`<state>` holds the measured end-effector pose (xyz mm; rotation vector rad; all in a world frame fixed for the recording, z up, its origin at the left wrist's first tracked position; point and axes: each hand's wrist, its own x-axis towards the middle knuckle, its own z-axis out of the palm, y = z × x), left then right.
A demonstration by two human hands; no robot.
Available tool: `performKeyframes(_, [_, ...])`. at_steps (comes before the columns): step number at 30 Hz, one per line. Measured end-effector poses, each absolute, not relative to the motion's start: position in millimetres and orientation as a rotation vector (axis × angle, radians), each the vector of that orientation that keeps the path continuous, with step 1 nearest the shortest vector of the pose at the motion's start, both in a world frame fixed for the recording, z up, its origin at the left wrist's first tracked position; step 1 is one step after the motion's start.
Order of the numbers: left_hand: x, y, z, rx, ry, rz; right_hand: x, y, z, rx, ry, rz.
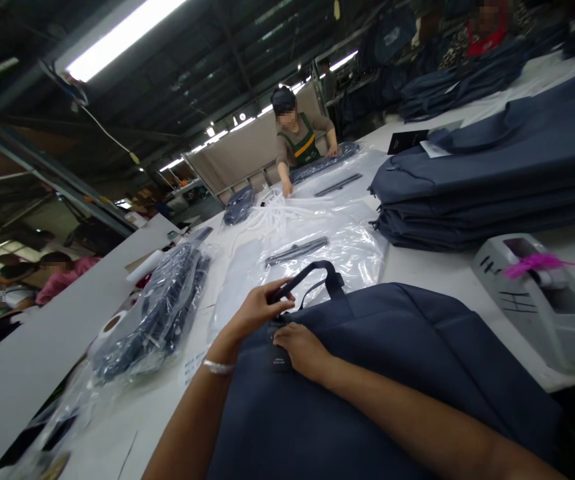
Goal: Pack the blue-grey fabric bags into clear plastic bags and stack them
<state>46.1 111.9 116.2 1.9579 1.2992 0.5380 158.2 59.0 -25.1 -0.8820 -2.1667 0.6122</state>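
Observation:
A dark navy fabric bag (392,347) lies flat in front of me, its carry handle (312,268) arching up from the top edge. My left hand (258,310) has its fingers closed around the near end of that handle. Just below, my right hand (303,348) pinches a black hang tag (279,357) with small pale print, which rests against the bag's face. Part of the tag and its attachment are hidden under my right fingers.
A stack of navy bags (447,193) lies to the right, near a grey tape dispenser (542,307) with a pink tuft. Clear plastic bags (317,233) cover the table middle. Plastic-wrapped bags (152,313) sit at left. Across the table, a person (307,133) handles another bag.

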Motion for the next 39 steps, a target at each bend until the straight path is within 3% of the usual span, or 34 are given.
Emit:
performKeyframes(3, [37,49,99,2.226,1.329,0.528,155,53,-25,-0.973,-2.243,0.451])
performKeyframes(7, [29,-15,50,2.349,1.445,0.795,147,44,-33,-0.952,-2.397,0.400])
performKeyframes(15, [23,-34,11,2.227,1.449,0.984,169,24,-26,-0.780,-2.515,0.605])
performKeyframes(19, [20,-35,7,2.156,1.424,0.920,196,-6,-14,-0.823,-2.371,0.671])
performKeyframes(23, [19,-43,7,2.351,1.439,0.624,240,-69,4,-0.849,-2.220,0.905])
performKeyframes(27, [25,-53,10,2.581,1.378,0.419,288,-141,-5,-1.103,-1.768,1.604])
performKeyframes(29, [29,-56,10,2.631,1.390,0.376,305,-166,-22,-1.301,-1.551,1.789])
performKeyframes(33, [38,-56,6,2.688,1.417,0.321,314,-188,-52,-1.499,-1.111,1.942])
performKeyframes(39, [50,-56,3,2.698,1.457,0.296,273,-182,-65,-1.019,-0.374,1.937])
